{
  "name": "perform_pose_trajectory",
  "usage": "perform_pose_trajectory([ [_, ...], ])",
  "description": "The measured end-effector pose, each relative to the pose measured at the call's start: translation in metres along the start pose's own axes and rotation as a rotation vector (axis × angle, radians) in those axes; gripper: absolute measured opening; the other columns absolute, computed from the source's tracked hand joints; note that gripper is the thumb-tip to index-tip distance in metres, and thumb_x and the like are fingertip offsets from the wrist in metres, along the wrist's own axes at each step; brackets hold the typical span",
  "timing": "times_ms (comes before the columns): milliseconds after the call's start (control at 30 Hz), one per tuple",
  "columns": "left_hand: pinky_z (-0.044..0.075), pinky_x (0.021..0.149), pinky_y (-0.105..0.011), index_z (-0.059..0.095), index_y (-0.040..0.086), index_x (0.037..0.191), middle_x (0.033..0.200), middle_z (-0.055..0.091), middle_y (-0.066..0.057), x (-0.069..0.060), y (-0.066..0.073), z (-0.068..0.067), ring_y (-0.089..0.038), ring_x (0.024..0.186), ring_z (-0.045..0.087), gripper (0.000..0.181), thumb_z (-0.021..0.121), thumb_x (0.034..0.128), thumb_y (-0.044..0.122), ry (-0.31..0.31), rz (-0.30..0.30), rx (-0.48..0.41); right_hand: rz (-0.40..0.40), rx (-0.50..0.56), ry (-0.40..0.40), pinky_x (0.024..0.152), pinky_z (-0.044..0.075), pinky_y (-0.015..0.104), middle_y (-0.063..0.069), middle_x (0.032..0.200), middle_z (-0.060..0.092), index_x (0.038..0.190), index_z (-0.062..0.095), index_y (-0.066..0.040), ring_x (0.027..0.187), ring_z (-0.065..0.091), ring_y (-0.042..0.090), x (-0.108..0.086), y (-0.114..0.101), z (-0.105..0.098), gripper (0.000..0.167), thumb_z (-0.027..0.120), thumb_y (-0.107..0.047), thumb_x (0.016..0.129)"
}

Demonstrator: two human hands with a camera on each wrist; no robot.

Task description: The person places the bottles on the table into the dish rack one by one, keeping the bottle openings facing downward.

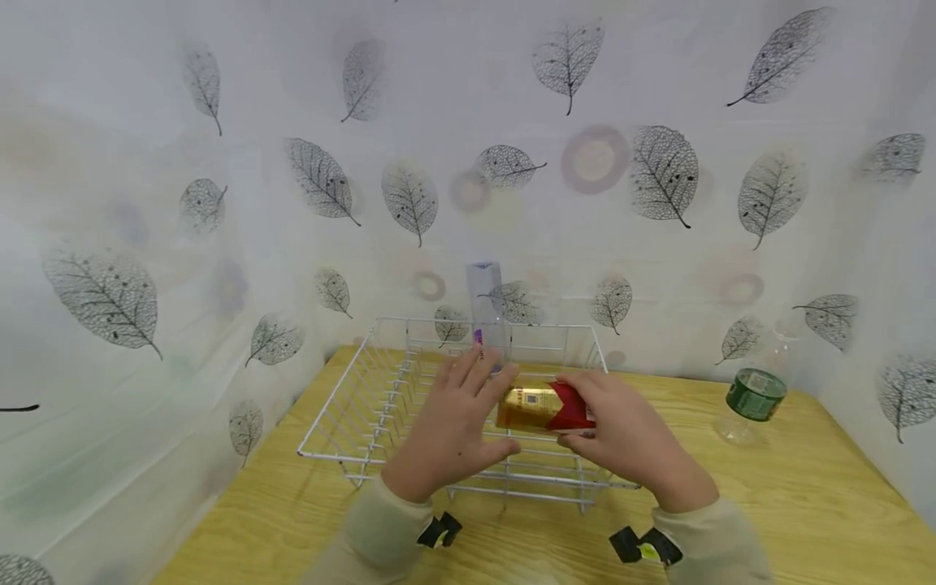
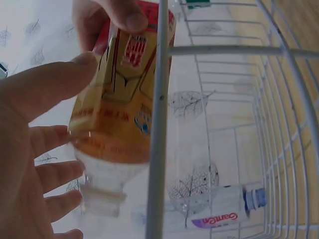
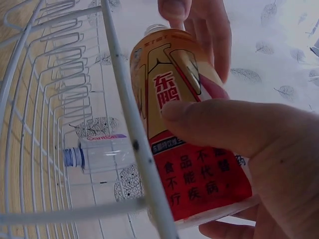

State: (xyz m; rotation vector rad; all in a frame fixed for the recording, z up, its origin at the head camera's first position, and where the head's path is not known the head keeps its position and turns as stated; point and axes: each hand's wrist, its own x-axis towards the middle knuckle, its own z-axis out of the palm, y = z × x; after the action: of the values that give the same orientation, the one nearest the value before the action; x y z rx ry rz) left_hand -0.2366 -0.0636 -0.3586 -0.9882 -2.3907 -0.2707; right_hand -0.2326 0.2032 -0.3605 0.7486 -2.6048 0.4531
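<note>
My right hand (image 1: 621,426) grips a clear plastic bottle with a gold and red label (image 1: 537,406), holding it nearly sideways over the white wire rack (image 1: 322,453). In the right wrist view, its thumb lies across the label (image 3: 199,184). My left hand (image 1: 457,418) is spread beside the bottle's gold end, fingers mostly straight. Seen from the left wrist, the left thumb is close to the label (image 2: 124,89); contact is unclear. Behind the hands, a clear Ganten bottle (image 1: 486,301) stands upside down in the rack, its blue cap (image 2: 255,198) lowest.
To the right, a clear bottle with a green label (image 1: 756,394) stands on the yellow wood-grain table (image 1: 804,487). A pale leaf-patterned curtain (image 1: 468,97) hangs behind the table and along both sides. The rack's front rim lies under my forearms.
</note>
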Motion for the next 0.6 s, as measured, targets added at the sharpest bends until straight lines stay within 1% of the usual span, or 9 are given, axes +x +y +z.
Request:
perform_pose_trajectory([
  [200,0.018,0.12,-0.057,0.044,0.017,0.153,0.159,0.038,-0.011,0.002,0.006,0.009,-0.032,0.15,0.025,0.097,0.078,0.0766,0.065,-0.062,-0.022,0.058,-0.02,-0.012,-0.021,0.081,0.059,0.043,0.006,0.127,0.062,0.138,0.059,-0.01,0.107,0.062,0.026,0.008,-0.012,0.007,0.076,0.093,-0.03,0.072],
  [300,0.022,0.12,-0.055,0.044,0.015,0.153,0.155,0.043,-0.011,0.003,0.009,0.012,-0.032,0.148,0.03,0.095,0.08,0.0776,0.062,-0.082,-0.021,0.067,-0.035,-0.006,-0.02,0.081,0.059,0.043,0.006,0.127,0.062,0.138,0.059,-0.011,0.108,0.062,0.025,0.009,-0.016,0.01,0.077,0.093,-0.028,0.071],
  [433,0.03,0.117,-0.051,0.045,0.01,0.151,0.151,0.048,-0.012,0.003,0.011,0.015,-0.032,0.142,0.04,0.091,0.082,0.0798,0.054,-0.096,-0.017,0.064,-0.057,-0.003,-0.02,0.082,0.059,0.042,0.004,0.127,0.063,0.139,0.059,-0.011,0.11,0.062,0.024,0.01,-0.019,0.013,0.078,0.094,-0.028,0.071],
  [600,0.039,0.113,-0.046,0.046,0.01,0.15,0.146,0.052,-0.009,0.002,0.013,0.018,-0.028,0.134,0.048,0.089,0.083,0.0805,0.051,-0.096,-0.029,0.065,-0.068,-0.016,-0.017,0.086,0.058,0.043,0.004,0.128,0.063,0.138,0.059,-0.011,0.112,0.062,0.025,0.011,-0.021,0.016,0.077,0.093,-0.029,0.071],
])
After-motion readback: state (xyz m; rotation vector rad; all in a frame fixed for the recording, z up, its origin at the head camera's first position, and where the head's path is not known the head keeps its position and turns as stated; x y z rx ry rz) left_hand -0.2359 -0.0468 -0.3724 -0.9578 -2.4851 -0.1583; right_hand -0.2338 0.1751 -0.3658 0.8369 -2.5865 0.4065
